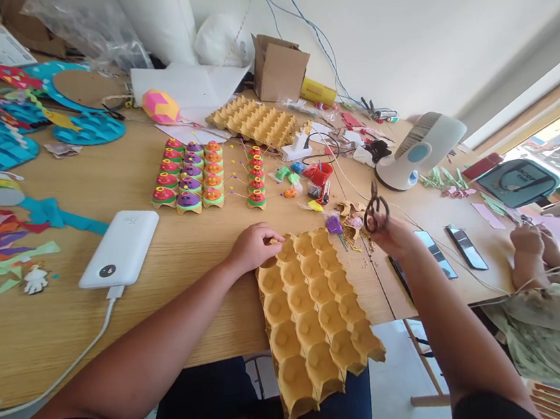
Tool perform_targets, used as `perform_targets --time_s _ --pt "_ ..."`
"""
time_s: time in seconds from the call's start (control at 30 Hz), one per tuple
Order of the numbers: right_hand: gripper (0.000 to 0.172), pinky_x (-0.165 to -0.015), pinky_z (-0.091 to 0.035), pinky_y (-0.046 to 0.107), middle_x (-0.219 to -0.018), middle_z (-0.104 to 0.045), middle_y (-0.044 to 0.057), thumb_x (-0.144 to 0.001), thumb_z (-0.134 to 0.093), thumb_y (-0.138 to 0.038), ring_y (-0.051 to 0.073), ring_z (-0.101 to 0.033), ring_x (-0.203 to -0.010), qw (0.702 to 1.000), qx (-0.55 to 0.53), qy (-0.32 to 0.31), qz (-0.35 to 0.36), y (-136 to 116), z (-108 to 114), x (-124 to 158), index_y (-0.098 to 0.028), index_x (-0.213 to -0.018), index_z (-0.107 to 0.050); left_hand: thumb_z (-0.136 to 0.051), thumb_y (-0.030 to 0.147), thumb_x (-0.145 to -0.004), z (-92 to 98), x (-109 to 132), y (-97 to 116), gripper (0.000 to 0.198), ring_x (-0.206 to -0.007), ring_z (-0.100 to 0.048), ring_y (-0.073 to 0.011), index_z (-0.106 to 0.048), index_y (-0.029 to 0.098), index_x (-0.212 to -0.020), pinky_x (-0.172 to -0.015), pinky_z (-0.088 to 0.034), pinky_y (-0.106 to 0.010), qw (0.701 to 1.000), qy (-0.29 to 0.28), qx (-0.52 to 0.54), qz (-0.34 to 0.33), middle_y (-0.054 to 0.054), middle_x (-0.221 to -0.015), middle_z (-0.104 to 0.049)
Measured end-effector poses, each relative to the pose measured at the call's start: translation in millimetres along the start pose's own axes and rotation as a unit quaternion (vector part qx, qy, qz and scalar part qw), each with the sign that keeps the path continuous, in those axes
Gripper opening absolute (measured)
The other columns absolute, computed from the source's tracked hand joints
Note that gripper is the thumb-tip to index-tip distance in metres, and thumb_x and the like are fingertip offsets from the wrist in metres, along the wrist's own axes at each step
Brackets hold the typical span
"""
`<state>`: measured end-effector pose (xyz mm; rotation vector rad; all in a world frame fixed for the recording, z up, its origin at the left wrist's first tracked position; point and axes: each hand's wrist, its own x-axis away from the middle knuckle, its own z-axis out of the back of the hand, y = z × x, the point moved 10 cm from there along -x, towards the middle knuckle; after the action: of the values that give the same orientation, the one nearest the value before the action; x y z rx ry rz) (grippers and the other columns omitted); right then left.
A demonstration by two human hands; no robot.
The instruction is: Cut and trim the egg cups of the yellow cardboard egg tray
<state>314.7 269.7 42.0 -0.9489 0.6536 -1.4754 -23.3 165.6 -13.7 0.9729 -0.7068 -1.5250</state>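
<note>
A yellow-brown egg tray [313, 312] rests partly on the wooden table and hangs over its front edge. My left hand [255, 246] pinches the tray's far left corner. Dark-handled scissors [376, 209] are in my right hand [392, 232], beyond the tray's right side, with the blades upward and away from the tray. Behind my hands stand rows of painted egg cups in red [164, 181], purple [189, 179] and orange [212, 176], with another red row [255, 179] to their right.
A white power bank [120, 249] with a cable lies at left. Clay packets [319, 173], a second egg tray [250, 120] and a small fan [419, 151] stand farther back. Phones [467, 248] lie at right, near another person's hands [529, 246].
</note>
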Motion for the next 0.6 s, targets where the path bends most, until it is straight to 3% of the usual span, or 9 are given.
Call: perform_targets --time_s 0.07,0.17,0.23,0.3,0.4,0.5,0.6 --pt "0.036 -0.058 -0.049 0.032 -0.074 -0.059 0.001 -0.093 -0.06 -0.057 0.016 -0.056 -0.063 0.999 -0.039 -0.016 0.024 7.9 0.0 55.4 -0.024 -0.078 -0.059 -0.068 0.028 -0.075 -0.2 -0.2 -1.1 0.02 -0.076 -0.064 -0.0159 -0.083 0.022 -0.086 -0.074 -0.048 -0.028 1.0 0.001 0.0 0.002 -0.002 -0.085 -0.071" --pt "0.043 -0.056 -0.045 0.034 -0.063 -0.054 0.0 -0.083 -0.069 -0.06 0.018 -0.051 -0.059 0.996 -0.053 -0.054 0.048 30.6 -1.0 138.9 -0.026 -0.064 -0.052 -0.067 0.03 -0.076 0.2 -0.7 -1.9 0.02 -0.075 -0.063 -0.0157 -0.083 0.023 -0.086 -0.074 -0.049 -0.028 1.0 0.005 -0.006 0.001 -0.002 -0.084 -0.07" --pt "0.035 -0.057 -0.044 0.034 -0.064 -0.057 0.0 -0.084 -0.072 -0.057 0.02 -0.053 -0.062 0.997 -0.018 -0.072 0.036 57.9 -6.1 184.2 -0.027 -0.069 -0.06 -0.068 0.031 -0.076 0.1 -1.3 -2.3 0.021 -0.076 -0.063 -0.0159 -0.083 0.023 -0.087 -0.074 -0.049 -0.028 1.0 0.005 -0.009 -0.002 -0.002 -0.085 -0.071" --pt "0.033 -0.051 -0.04 0.032 -0.06 -0.053 -0.002 -0.08 -0.075 -0.06 0.019 -0.049 -0.055 0.999 -0.001 -0.027 -0.02 94.2 -6.3 215.6 -0.03 -0.076 -0.064 -0.068 0.032 -0.076 0.2 -2.0 -3.0 0.021 -0.078 -0.064 -0.0163 -0.083 0.023 -0.087 -0.075 -0.05 -0.027 1.0 0.007 -0.009 -0.005 -0.002 -0.086 -0.072" --pt "0.036 -0.051 -0.045 0.033 -0.067 -0.057 -0.002 -0.079 -0.073 -0.066 0.02 -0.054 -0.057 0.995 -0.072 0.035 -0.067 129.0 -18.4 242.0 -0.031 -0.082 -0.064 -0.069 0.034 -0.076 1.1 -2.8 -4.4 0.022 -0.079 -0.065 -0.0169 -0.083 0.022 -0.087 -0.075 -0.051 -0.028 1.0 0.011 -0.007 -0.007 -0.003 -0.087 -0.073" --pt "0.038 -0.06 -0.053 0.04 -0.076 -0.061 0.001 -0.085 -0.064 -0.071 0.024 -0.06 -0.066 0.988 -0.121 0.08 -0.054 132.5 -29.3 249.0 -0.033 -0.083 -0.063 -0.07 0.037 -0.077 2.3 -2.9 -3.6 0.023 -0.085 -0.068 -0.019 -0.082 0.022 -0.089 -0.08 -0.052 -0.029 1.0 0.014 0.002 -0.012 -0.004 -0.092 -0.076" --pt "0.042 -0.058 -0.052 0.041 -0.072 -0.06 0.003 -0.096 -0.046 -0.071 0.025 -0.059 -0.063 0.995 -0.093 0.032 -0.014 121.1 -44.6 247.1 -0.034 -0.083 -0.063 -0.07 0.042 -0.079 4.0 -1.6 -0.6 0.028 -0.092 -0.07 -0.0208 -0.081 0.021 -0.093 -0.085 -0.053 -0.031 1.0 0.017 0.015 -0.017 -0.005 -0.098 -0.078"
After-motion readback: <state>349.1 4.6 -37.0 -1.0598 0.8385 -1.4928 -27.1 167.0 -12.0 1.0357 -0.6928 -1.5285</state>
